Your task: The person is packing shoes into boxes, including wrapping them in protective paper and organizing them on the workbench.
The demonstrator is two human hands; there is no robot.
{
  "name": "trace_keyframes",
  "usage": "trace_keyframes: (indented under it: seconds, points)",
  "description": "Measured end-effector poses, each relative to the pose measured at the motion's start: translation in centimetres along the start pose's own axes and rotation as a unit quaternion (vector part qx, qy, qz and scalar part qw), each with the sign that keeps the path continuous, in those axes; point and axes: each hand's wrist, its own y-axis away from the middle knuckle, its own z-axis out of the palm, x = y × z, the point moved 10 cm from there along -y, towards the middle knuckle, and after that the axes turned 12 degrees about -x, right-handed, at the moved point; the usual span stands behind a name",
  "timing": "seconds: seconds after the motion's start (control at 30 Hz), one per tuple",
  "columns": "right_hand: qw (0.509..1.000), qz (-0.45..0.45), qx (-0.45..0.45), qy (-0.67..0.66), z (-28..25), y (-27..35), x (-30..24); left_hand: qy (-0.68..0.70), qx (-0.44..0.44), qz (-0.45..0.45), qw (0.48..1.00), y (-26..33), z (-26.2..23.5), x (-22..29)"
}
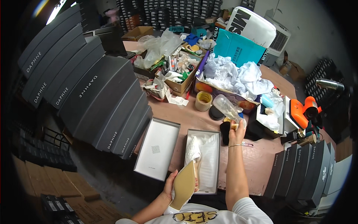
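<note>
From where I stood, the job looked part-way through. In the lower middle of the frame, the left hand (169, 185) grasped a shoe (184, 183) with its tan sole turned up, thumb along one edge and fingers at the other. Right of centre, the right hand (237, 130) had its fingers wrapped about the near end of a clear plastic bottle (225, 105), tilted over the table (238, 170).

The lid (156, 145) was already off, lying inside-up left of the shoebox (219, 164). Within the box lay white wrapping (209, 160) and, beside it, a white textured piece (191, 149), perhaps the other shoe; I couldn't be sure. The held shoe was out of the box, over its near edge. I judged that whatever the bottle was for was unfinished, with the shoe not yet put back and the lid not yet on.
</note>
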Motion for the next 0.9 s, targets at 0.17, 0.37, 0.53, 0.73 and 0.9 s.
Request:
trace_keyframes:
  seconds: [0.17,0.37,0.53,0.73,0.9]
  points:
    - [0.932,-0.085,-0.159,0.315,14.1,0.7,-1.7,-0.007,-0.045,0.056,0.997,1.3,0.8,1.5]
    - [0.556,-0.227,-0.381,0.703,23.6,1.7,6.5,-0.059,0.029,0.067,0.996,1.2,-0.6,3.7]
    - [0.645,-0.131,-0.345,0.670,25.0,2.0,4.2,-0.067,0.072,0.095,0.991,2.3,-1.3,5.2]
    - [0.677,-0.027,-0.474,0.562,15.9,19.6,-0.3,-0.081,0.055,0.075,0.992,1.7,-4.0,2.7]
    - [0.311,0.047,-0.653,0.689,13.4,37.4,-2.0,-0.071,0.058,0.058,0.994,2.5,1.1,-1.0]
